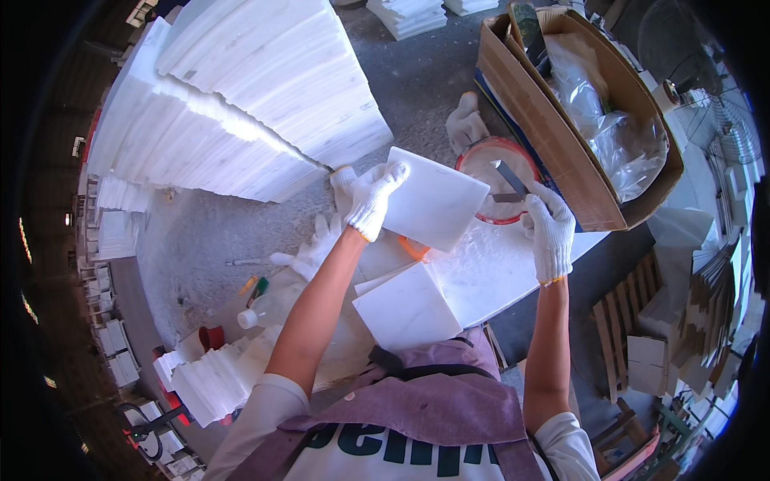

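My left hand (373, 200), in a white knit glove, grips a square white stone tile (439, 200) by its left edge, thumb on top. The tile is raised and tilted above the table. My right hand (550, 226), gloved the same way, is closed on a flat metal scraper (512, 178). The scraper's blade is over a round red-rimmed tub (499, 141) with pale material inside. Below the raised tile, more square white tiles (409, 309) lie near my waist. Part of an orange thing (415, 247) shows between them.
Long rows of white tiles (273, 72) stand at the far left. A cardboard box (553, 136) with clear plastic fills the right side. Loose white gloves (317, 248) lie left of centre, near a clear bottle (269, 311). Another glove (467, 124) rests by the tub.
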A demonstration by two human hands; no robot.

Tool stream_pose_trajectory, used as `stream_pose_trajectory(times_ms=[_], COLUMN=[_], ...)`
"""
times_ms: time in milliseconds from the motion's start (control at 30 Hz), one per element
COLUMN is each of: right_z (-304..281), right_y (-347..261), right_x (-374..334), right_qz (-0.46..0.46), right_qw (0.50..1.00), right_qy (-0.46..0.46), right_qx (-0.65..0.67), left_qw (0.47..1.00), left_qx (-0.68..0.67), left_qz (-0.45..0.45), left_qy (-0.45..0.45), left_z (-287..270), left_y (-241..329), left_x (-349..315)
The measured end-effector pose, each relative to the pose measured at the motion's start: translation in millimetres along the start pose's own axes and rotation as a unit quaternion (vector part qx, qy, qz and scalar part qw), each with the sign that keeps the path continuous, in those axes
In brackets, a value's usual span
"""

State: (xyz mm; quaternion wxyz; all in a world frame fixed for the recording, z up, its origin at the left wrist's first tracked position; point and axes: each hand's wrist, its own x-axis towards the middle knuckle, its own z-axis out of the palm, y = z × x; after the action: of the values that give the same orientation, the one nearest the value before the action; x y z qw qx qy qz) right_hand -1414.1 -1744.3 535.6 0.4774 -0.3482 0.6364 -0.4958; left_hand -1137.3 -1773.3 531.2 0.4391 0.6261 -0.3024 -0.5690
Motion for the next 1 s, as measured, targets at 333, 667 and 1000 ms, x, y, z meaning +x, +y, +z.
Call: stream_pose_trajectory(times_ms=[333, 667, 1000], right_z=[-8, -3, -5], right_y=[-25, -17, -16], right_x=[-9, -8, -7], right_qz=[0.003, -0.026, -0.028], right_qw=[0.998, 0.997, 0.995], right_qy=[-0.059, -0.047, -0.055], right_qx=[-0.015, -0.054, -0.084], left_qw=[0.997, 0.994, 0.993], left_qx=[0.043, 0.048, 0.036], left_qz=[0.007, 0.006, 0.01], left_qy=[-0.069, -0.098, -0.114], left_z=[28, 36, 35], left_y=[-9, -15, -23], left_x=[17, 18, 24])
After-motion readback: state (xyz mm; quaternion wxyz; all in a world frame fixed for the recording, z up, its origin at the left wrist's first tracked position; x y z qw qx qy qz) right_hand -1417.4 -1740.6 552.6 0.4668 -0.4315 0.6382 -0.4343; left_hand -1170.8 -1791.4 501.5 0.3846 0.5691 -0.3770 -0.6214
